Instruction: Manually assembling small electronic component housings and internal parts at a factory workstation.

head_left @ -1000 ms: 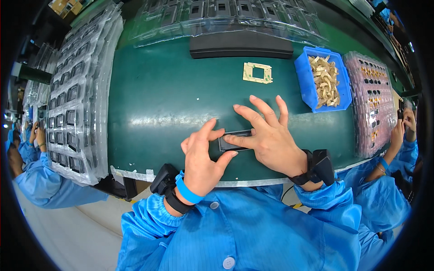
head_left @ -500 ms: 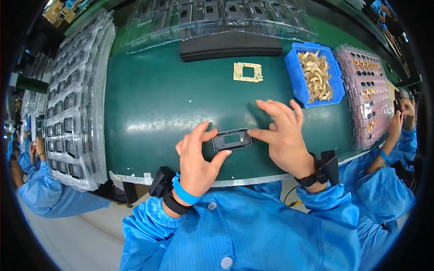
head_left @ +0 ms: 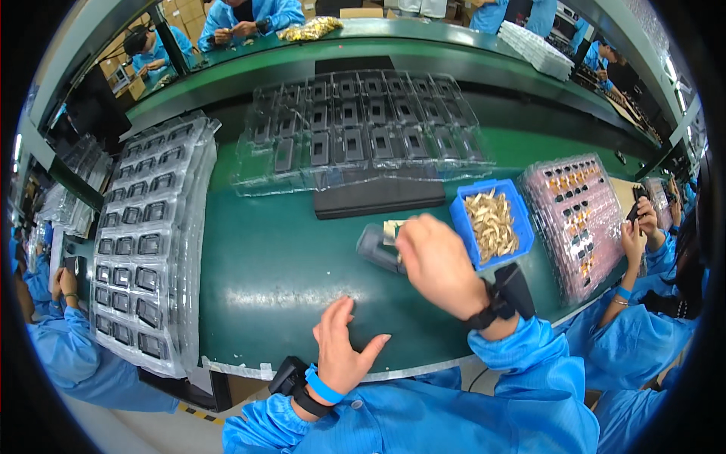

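R hand: bare, out over mid-table, fingers bent dwn & bunched; tips hidden, can't tell if clamped on anything.
Dark grey rounded plastic piece: at L side of R hand, over green tabletop; blurred, R end hidden by fingers; held or lying, can't tell.
Cream flat sheet: corner only, betw. grey piece & R fingers; rest covered.
L hand: bare, nr front edge, fingers & thumb apart, nothing betw.; palm out of sight.
Blue plastic bin: just R of R hand, tan strips inside.
Vs 0.5 s ago: R hand farther fwd; sheet was fully visible; view tilted up, co-workers opp. now showing.
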Motion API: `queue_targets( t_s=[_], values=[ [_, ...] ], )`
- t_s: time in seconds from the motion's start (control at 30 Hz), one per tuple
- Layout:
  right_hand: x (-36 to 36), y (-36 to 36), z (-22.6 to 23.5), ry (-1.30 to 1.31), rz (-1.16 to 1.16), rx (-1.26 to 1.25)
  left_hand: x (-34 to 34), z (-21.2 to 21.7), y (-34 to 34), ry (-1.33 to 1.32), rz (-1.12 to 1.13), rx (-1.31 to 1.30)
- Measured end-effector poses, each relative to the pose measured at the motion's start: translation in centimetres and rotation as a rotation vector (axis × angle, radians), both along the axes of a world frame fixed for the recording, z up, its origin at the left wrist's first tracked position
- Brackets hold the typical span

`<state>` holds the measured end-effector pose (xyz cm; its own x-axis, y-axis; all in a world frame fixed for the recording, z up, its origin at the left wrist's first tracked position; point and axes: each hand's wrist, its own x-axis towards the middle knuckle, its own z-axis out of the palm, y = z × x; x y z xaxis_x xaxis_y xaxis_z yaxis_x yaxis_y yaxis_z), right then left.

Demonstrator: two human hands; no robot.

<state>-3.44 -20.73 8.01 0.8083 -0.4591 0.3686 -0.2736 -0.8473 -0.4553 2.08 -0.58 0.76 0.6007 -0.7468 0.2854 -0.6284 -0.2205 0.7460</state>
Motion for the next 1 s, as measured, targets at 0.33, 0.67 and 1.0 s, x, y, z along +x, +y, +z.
queue_targets(
  t_s=[0.33,0.67,1.0],
  values=[
    [12.3,-2.4,2.4,-0.016,-0.083,0.168,0.2,-0.1,-0.1,-0.018,-0.068,0.012],
    [26.5,1.6,0.3,0.035,-0.068,0.069,0.3,0.3,0.3,0.007,-0.136,-0.113],
    [28.6,-0.6,-0.4,0.206,-0.193,-0.083,0.4,-0.5,0.5,0.053,-0.182,-0.13]
  ],
)
